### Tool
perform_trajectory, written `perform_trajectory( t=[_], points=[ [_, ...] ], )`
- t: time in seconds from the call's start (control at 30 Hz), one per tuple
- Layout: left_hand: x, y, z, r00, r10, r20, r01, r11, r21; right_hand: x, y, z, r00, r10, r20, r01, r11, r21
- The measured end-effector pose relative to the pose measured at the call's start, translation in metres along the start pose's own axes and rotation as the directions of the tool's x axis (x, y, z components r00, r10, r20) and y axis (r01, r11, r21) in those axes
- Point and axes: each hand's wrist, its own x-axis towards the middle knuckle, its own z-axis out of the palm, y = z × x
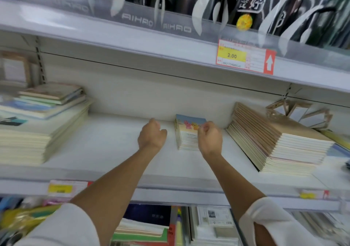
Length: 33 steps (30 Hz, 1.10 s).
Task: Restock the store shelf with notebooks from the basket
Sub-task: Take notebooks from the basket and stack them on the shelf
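Head view: I see notebooks [186,132] stacked on the shelf [113,151].
Left hand [152,134]: loosely curled, empty, beside them.
Right hand [209,137]: curled at their edge; I cannot tell if it grips.

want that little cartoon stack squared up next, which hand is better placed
Right. The right hand overlaps the right edge of the notebook stack, fingers curled; the left hand sits apart, left of it.

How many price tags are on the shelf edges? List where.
3: one price tag on the upper shelf edge, right; one on the lower edge, left; one on the lower edge, far right. Others may be hidden.
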Motion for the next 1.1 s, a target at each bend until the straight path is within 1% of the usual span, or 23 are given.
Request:
perform_trajectory(
  t=[0.03, 0.1, 0.17, 0.27, 0.4, 0.53, 0.6, 0.7, 0.77, 0.87, 0.97, 1.03, 1.1],
  points=[
    [-0.007, -0.001, -0.016, 0.998, 0.027, -0.05, -0.025, 0.999, 0.031, -0.008, -0.015, 0.002, 1.0, 0.001, 0.028, -0.001, 1.0, 0.025],
    [-0.021, -0.006, -0.048, 0.989, 0.088, -0.123, -0.076, 0.993, 0.095, -0.025, -0.043, 0.006, 0.997, -0.022, 0.075, 0.021, 1.0, 0.009],
    [-0.037, -0.013, -0.082, 0.976, 0.111, -0.189, -0.091, 0.99, 0.111, -0.047, -0.072, 0.015, 0.99, -0.067, 0.125, 0.065, 0.998, 0.016],
    [-0.061, -0.038, -0.134, 0.955, 0.051, -0.292, -0.026, 0.996, 0.089, -0.094, -0.117, 0.036, 0.971, -0.149, 0.185, 0.13, 0.985, 0.109],
    [-0.093, -0.094, -0.2, 0.917, -0.033, -0.397, 0.064, 0.996, 0.067, -0.163, -0.171, 0.069, 0.911, -0.278, 0.305, 0.195, 0.941, 0.276],
    [-0.138, -0.165, -0.273, 0.873, -0.107, -0.476, 0.179, 0.978, 0.108, -0.235, -0.217, 0.111, 0.809, -0.395, 0.435, 0.247, 0.9, 0.359],
    [-0.165, -0.199, -0.304, 0.83, -0.183, -0.528, 0.284, 0.952, 0.116, -0.273, -0.231, 0.132, 0.745, -0.429, 0.51, 0.253, 0.89, 0.38],
    [-0.207, -0.252, -0.339, 0.743, -0.329, -0.583, 0.455, 0.887, 0.079, -0.332, -0.245, 0.165, 0.644, -0.466, 0.607, 0.285, 0.882, 0.375],
    [-0.236, -0.29, -0.357, 0.694, -0.392, -0.603, 0.531, 0.845, 0.062, -0.37, -0.25, 0.185, 0.569, -0.471, 0.675, 0.298, 0.882, 0.364],
    [-0.276, -0.344, -0.372, 0.631, -0.475, -0.613, 0.617, 0.787, 0.025, -0.42, -0.25, 0.215, 0.411, -0.444, 0.796, 0.278, 0.893, 0.354],
    [-0.309, -0.39, -0.378, 0.565, -0.575, -0.591, 0.702, 0.712, -0.022, -0.464, -0.24, 0.249, 0.239, -0.37, 0.898, 0.268, 0.914, 0.305],
    [-0.33, -0.416, -0.379, 0.506, -0.649, -0.569, 0.757, 0.65, -0.069, -0.487, -0.229, 0.266, 0.13, -0.32, 0.939, 0.275, 0.921, 0.276],
    [-0.356, -0.441, -0.378, 0.452, -0.709, -0.542, 0.798, 0.593, -0.11, -0.508, -0.214, 0.28, 0.042, -0.264, 0.964, 0.272, 0.931, 0.243]
  ],
)
